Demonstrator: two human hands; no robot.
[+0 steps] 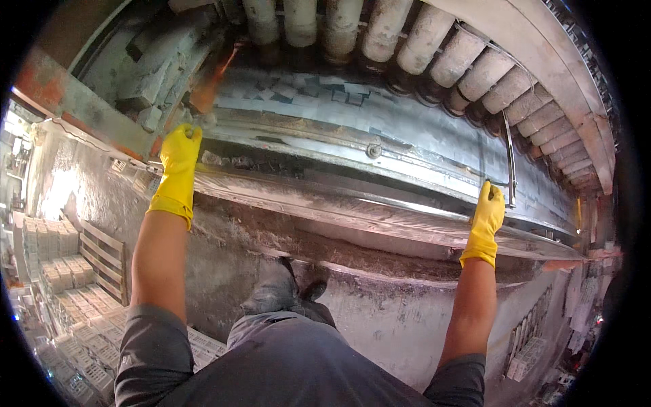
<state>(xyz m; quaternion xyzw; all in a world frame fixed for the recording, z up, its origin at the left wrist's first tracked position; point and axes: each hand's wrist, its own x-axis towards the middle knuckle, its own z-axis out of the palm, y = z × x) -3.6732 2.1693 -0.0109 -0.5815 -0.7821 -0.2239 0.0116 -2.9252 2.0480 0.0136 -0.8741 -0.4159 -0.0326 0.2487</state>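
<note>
Both my arms reach forward over a long machine bed (298, 98), blue-grey and covered in places with small flat rectangular pieces. My left hand (178, 150), in a yellow rubber glove, is closed at the left end of the long metal rail (305, 146) along the near side of the bed. At the rail's right part my right hand (486, 216), gloved the same way, has its fingers curled closed beside a thin upright metal bracket (510, 163). What lies inside either closed hand is hidden by the gloves. A round bolt-like knob (373, 150) sits on the rail between them.
A curved-looking row of thick grey cylinders (342, 27) hangs over the bed's far side. An orange-stained frame beam (88, 112) stands at the left. Stacked blocks (51, 241) and a wooden pallet (103, 261) are at the lower left. A dirty ledge (380, 261) runs before my feet.
</note>
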